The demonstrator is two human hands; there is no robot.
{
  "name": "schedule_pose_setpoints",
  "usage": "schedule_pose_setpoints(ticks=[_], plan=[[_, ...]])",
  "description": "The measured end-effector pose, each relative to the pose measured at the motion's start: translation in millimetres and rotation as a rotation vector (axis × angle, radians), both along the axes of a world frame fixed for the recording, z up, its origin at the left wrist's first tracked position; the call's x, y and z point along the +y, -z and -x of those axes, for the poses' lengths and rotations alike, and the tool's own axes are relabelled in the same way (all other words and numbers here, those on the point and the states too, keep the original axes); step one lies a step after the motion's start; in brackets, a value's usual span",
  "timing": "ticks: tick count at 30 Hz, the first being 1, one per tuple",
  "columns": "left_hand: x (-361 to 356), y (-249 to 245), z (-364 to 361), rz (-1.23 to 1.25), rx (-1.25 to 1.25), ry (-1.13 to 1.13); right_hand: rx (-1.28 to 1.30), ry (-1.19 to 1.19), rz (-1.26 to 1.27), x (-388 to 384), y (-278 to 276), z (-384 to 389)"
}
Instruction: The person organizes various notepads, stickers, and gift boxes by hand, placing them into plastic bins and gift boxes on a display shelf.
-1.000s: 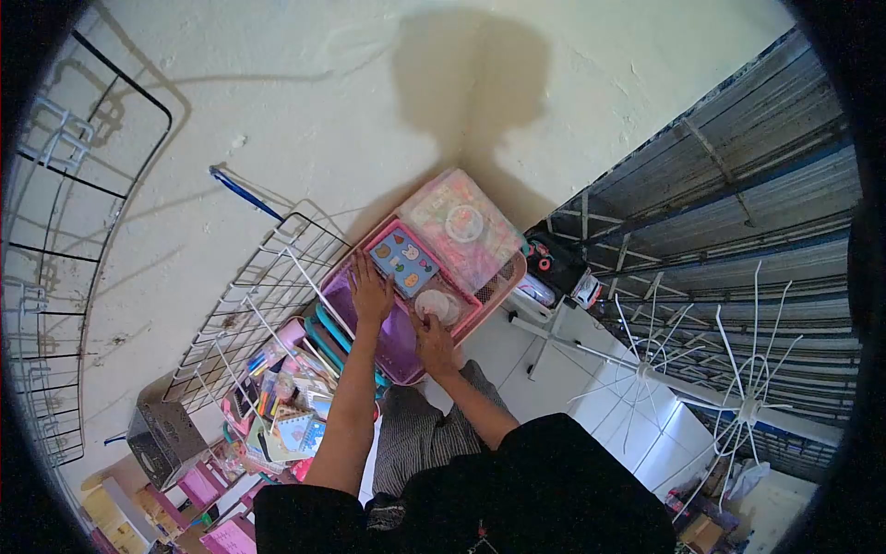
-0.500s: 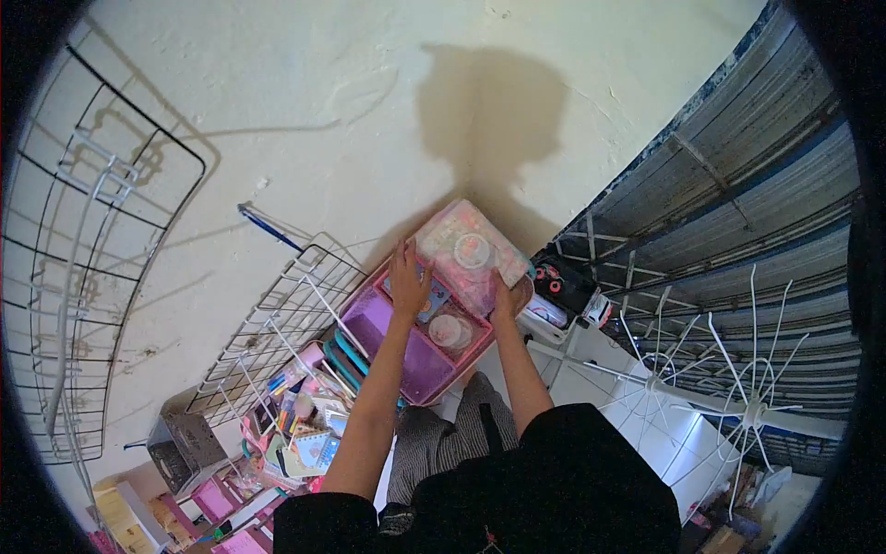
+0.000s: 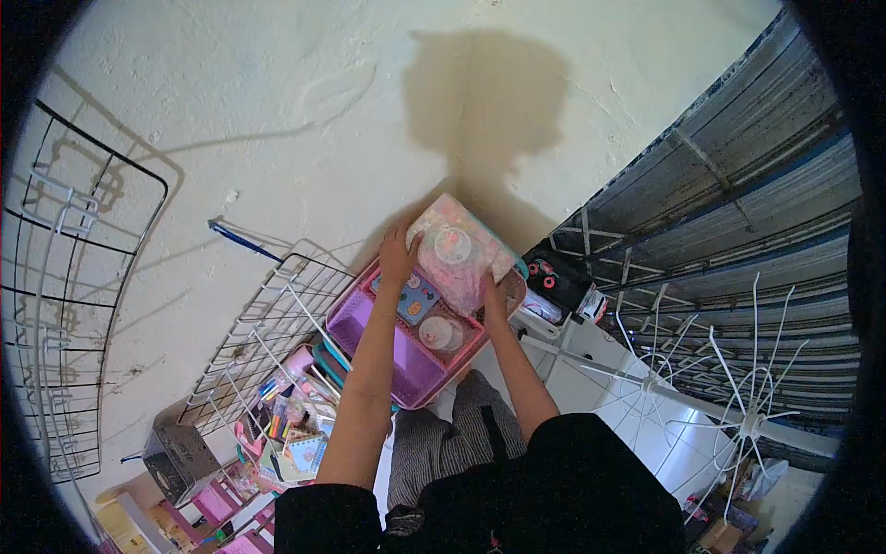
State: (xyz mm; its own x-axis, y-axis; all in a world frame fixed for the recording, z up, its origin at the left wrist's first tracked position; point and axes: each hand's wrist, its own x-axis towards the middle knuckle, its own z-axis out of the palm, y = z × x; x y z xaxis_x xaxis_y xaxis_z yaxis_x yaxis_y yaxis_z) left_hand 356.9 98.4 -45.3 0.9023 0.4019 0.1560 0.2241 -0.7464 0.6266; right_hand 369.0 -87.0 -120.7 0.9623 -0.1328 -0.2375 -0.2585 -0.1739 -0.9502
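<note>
My left hand (image 3: pixel 398 257) and my right hand (image 3: pixel 490 291) grip the two sides of a clear plastic bag (image 3: pixel 457 249) full of small pink and colourful items, with a round white piece showing on top. The bag is lifted and tilted above the far end of a pink basket (image 3: pixel 417 386). Inside the basket lie a blue sticker card (image 3: pixel 417 297), a small round clear tub (image 3: pixel 438 331) and a purple sheet (image 3: pixel 380 340).
A white wire rack (image 3: pixel 268 323) leans left of the basket, above a heap of stationery (image 3: pixel 291 425). A black wire grid (image 3: pixel 65 305) hangs on the wall at far left. White spoked stands (image 3: pixel 729 406) and corrugated shutters (image 3: pixel 729 212) fill the right.
Both hands left the basket's contents and took the plastic bag by its sides. It now sits higher and more tilted than half a second ago.
</note>
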Motion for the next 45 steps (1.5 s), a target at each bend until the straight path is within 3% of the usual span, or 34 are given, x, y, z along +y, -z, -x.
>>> schedule_pose_setpoints(ticks=[1, 3, 4, 5, 6, 7, 8, 10, 17, 19, 21, 23, 25, 29, 31, 32, 34, 36, 38, 43, 44, 45], plan=[[-2, 2, 4, 0.001, 0.005, -0.003, 0.005, -0.003, 0.001, -8, -6, 7], [-6, 4, 15, -0.174, -0.227, -0.141, -0.311, 0.001, -0.158, -22, -28, 30], [-10, 3, 25, -0.179, -0.224, -0.147, -0.387, 0.018, -0.004, -22, -65, 44], [-18, 0, 39, -0.141, -0.23, -0.284, -0.384, 0.013, -0.009, -25, -60, 58], [-28, 0, 56, -0.102, -0.235, -0.423, -0.324, -0.231, 0.107, -31, -51, 74], [-41, 3, 75, -0.065, -0.165, -0.39, -0.262, -0.474, 0.222, -32, -48, 84], [-55, 6, 94, -0.029, -0.098, -0.356, -0.264, -0.48, 0.215, -28, -51, 89], [-81, 7, 122, -0.111, 0.268, -0.238, -0.571, -0.781, 0.722, -15, -57, 100], [-109, 36, 143, -0.053, 0.33, -0.216, -0.466, -0.894, 0.987, -12, -34, 102], [-111, 30, 144, -0.02, 0.353, -0.19, -0.656, -0.58, 0.594, -23, -41, 92], [-111, 25, 147, 0.011, 0.389, -0.178, -0.571, -0.057, 0.24, -9, -62, 74], [-109, 20, 149, 0.002, 0.364, -0.088, -0.337, 0.03, 0.096, -21, -16, 29], [-104, 22, 149, 0.002, 0.373, -0.08, 0.112, 0.04, -0.579, -11, -27, 9], [-107, 36, 158, -0.001, 0.278, -0.084, 0.35, -0.076, -0.622, 7, -64, 20], [-112, 19, 169, 0.019, 0.221, -0.111, 0.303, -0.026, -0.342, 1, -35, 9], [-116, 11, 173, 0.024, 0.217, -0.137, 0.34, 0.019, -0.432, -3, -15, 1], [-123, 1, 183, 0.004, 0.141, -0.114, -0.242, -0.301, 0.608, -39, 53, -32], [-132, -30, 199, 0.161, -0.039, 0.023, -0.442, 0.095, 0.271, -21, 12, 16], [-136, -115, 215, 0.551, -0.204, 0.226, -0.468, 0.048, 0.204, 7, -28, 55], [-158, -267, 254, 0.641, -0.696, 0.921, -0.537, -0.035, 0.065, 35, -133, 156], [-163, -294, 264, 0.63, -0.826, 1.018, -0.684, -0.022, 0.013, 43, -166, 173], [-174, -310, 278, 0.679, -0.786, 1.119, -0.83, -0.008, -0.04, 49, -186, 185]])
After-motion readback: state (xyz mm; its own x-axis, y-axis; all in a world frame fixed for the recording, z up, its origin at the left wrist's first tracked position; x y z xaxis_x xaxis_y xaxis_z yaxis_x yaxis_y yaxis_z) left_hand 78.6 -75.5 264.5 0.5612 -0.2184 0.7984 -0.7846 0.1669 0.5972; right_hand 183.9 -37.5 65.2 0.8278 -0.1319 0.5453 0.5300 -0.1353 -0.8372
